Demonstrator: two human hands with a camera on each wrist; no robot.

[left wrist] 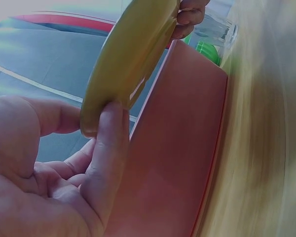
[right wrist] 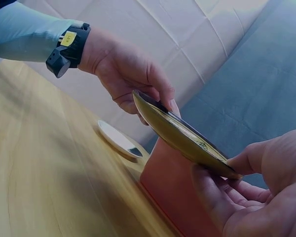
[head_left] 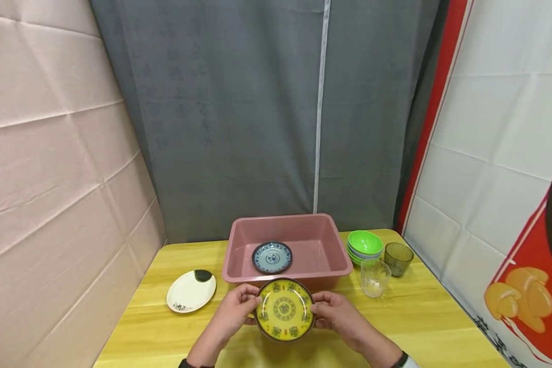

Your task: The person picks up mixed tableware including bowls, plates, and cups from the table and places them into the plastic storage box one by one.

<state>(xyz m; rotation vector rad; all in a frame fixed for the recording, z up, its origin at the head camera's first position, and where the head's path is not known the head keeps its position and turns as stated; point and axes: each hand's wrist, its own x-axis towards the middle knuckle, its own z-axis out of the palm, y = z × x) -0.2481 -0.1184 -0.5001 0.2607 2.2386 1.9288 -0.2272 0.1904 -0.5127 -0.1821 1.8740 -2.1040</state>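
Observation:
Between my two hands is a yellow plate (head_left: 284,309) with a dark rim and printed figures, its face tilted up toward the head camera. My left hand (head_left: 235,311) pinches its left edge, thumb on the face and fingers beneath. On the opposite edge my right hand (head_left: 339,318) pinches in the same way. In the right wrist view the plate (right wrist: 180,138) hangs in the air over the table. Just behind it stands a pink basin (head_left: 287,221), with a blue patterned plate (head_left: 272,257) lying inside toward the left.
A white plate (head_left: 190,291) with a dark green patch lies left of the basin. To its right are stacked bowls (head_left: 365,243), green on top, a clear glass (head_left: 375,278) and a brown glass (head_left: 397,259). Fabric walls enclose the wooden table (head_left: 423,312) at the back and sides.

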